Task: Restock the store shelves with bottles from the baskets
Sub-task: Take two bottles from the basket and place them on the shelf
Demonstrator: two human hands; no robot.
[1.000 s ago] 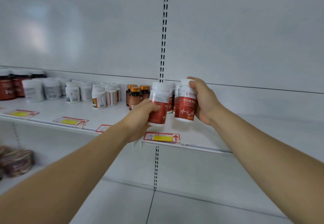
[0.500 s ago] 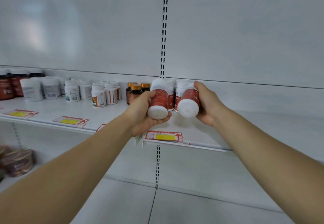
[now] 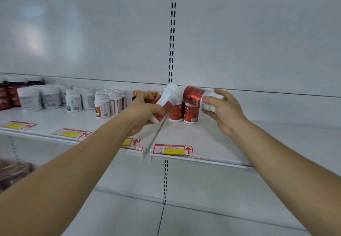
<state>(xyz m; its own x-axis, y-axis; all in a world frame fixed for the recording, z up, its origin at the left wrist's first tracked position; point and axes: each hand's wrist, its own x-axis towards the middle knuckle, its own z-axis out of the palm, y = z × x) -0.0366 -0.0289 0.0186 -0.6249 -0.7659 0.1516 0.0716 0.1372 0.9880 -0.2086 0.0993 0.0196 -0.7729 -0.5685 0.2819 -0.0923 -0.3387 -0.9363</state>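
My left hand point(image 3: 143, 113) grips a red-and-white bottle point(image 3: 167, 102), tilted with its base up and to the right, blurred by motion. My right hand point(image 3: 220, 111) holds a second red-labelled bottle point(image 3: 195, 95) lying sideways, its white cap toward my palm. Both are held just above two upright red bottles point(image 3: 191, 114) that stand on the white shelf point(image 3: 239, 143) near the central upright. No basket is in view.
Left along the shelf stand orange-capped brown bottles point(image 3: 137, 94), several white bottles point(image 3: 102, 104) and dark red jars point(image 3: 11, 93). Price tags point(image 3: 172, 150) line the shelf's front edge. A slotted upright point(image 3: 171, 32) splits the back wall. A lower shelf point(image 3: 203, 222) lies beneath.
Both hands have pushed forward over the shelf. The two bottles, bases toward me half a second ago, have turned sideways above the standing red bottles.
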